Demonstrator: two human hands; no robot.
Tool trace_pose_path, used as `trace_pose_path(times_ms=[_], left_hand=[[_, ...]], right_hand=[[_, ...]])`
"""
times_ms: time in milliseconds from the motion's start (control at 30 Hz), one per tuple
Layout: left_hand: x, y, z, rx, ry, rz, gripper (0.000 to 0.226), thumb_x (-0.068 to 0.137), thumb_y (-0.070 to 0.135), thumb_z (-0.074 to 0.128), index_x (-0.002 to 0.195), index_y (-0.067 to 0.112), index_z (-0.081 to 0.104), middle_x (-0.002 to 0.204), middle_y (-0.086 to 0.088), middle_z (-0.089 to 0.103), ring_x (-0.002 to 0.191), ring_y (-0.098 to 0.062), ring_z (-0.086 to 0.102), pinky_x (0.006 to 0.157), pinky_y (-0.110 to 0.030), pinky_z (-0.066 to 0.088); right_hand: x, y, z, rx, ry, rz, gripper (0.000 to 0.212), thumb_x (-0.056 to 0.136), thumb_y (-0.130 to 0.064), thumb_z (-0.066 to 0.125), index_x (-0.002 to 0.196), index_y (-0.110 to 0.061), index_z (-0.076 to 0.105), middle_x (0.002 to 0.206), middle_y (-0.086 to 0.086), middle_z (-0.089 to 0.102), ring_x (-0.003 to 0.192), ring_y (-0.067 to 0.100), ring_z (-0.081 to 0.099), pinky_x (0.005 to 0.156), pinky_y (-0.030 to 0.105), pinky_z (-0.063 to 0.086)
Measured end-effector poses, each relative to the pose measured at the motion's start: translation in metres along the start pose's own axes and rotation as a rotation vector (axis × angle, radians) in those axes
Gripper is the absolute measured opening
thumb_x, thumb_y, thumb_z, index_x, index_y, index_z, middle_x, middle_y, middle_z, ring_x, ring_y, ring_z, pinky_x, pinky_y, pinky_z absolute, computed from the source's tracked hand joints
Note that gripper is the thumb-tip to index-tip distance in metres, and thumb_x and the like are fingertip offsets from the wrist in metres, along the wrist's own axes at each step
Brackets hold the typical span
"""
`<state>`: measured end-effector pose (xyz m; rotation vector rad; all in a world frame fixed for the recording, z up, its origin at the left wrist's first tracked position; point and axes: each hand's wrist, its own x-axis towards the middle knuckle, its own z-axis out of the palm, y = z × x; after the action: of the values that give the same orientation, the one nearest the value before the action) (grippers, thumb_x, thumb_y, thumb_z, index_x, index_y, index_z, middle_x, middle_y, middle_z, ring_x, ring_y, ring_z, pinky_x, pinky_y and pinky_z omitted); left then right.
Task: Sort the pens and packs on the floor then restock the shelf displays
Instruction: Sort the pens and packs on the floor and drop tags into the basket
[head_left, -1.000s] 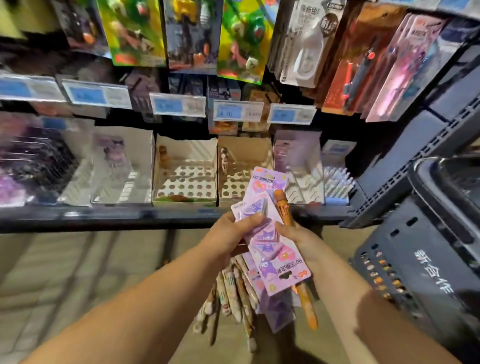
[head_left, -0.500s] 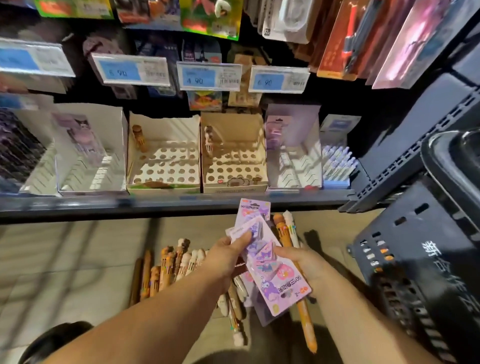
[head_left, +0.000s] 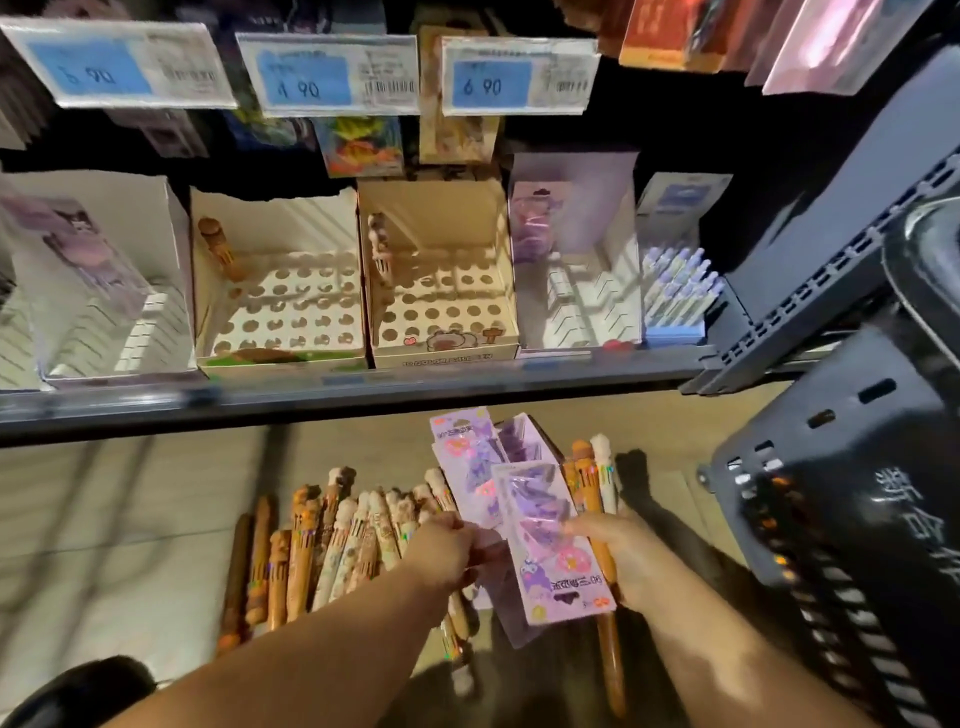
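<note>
We pinch the purple packs (head_left: 545, 540) in left hand (head_left: 447, 551) and right hand (head_left: 618, 556), long axis aimed at the purple box (head_left: 576, 182) on the shelf (head_left: 363, 400) ahead.

**Occlusions, crops, blur**

Purple packs (head_left: 519, 499) fan over each other. The rear ones show only their upper parts, so the count is unclear. Left hand (head_left: 447, 551) and right hand (head_left: 618, 556) cover part of the fan.

- Orange pen (head_left: 612, 660): middle hidden under the right hand.
- Floor pens (head_left: 332, 540): some lower ends hidden by the left forearm, too blurred to count.
- Basket (head_left: 841, 519): cut by the right edge.
- Hanging packs (head_left: 670, 36): cut by the top edge.
- Leftmost display box (head_left: 93, 280): smeared, cut by the left edge.
- Price tags (head_left: 332, 73): small print unreadable.
- Dark shape (head_left: 78, 686): bottom-left corner, unidentifiable.
</note>
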<state>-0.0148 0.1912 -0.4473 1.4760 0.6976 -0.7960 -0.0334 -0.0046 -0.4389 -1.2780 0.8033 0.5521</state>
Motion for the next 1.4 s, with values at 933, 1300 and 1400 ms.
trace_pose_path(times_ms=[933,1300,1400], left_hand=[[0.015,0.004,-0.012,0.561,-0.038,0.274,0.038,0.1,0.044,0.046,0.123,0.015,0.056,0.118,-0.01,0.065,0.1,-0.024,0.061,0.082,-0.033,0.05],[-0.021,0.008,-0.035,-0.159,-0.562,-0.072,0.072,0.073,0.075,0.037,0.103,0.015,0.062,0.087,-0.007,0.067,0.071,-0.02,0.065,0.065,-0.034,0.057],[-0.027,0.008,-0.044,-0.085,-0.552,-0.02,0.063,0.074,0.072,0.037,0.082,0.013,0.055,0.058,0.001,0.056,0.043,-0.01,0.043,0.039,-0.018,0.038]], right_hand=[[0.021,-0.014,0.041,0.034,0.041,-0.086,0.036,0.087,-0.047,0.062,0.111,-0.02,0.061,0.091,0.008,0.071,0.07,0.021,0.064,0.051,0.027,0.044],[0.009,-0.021,0.117,0.286,-0.016,-0.101,0.026,0.087,-0.036,0.065,0.091,-0.01,0.069,0.075,0.008,0.074,0.07,0.022,0.072,0.066,0.035,0.055],[0.01,-0.019,0.127,0.271,0.016,-0.106,0.041,0.079,-0.042,0.07,0.107,-0.012,0.069,0.086,0.009,0.075,0.081,0.024,0.072,0.072,0.038,0.056]])
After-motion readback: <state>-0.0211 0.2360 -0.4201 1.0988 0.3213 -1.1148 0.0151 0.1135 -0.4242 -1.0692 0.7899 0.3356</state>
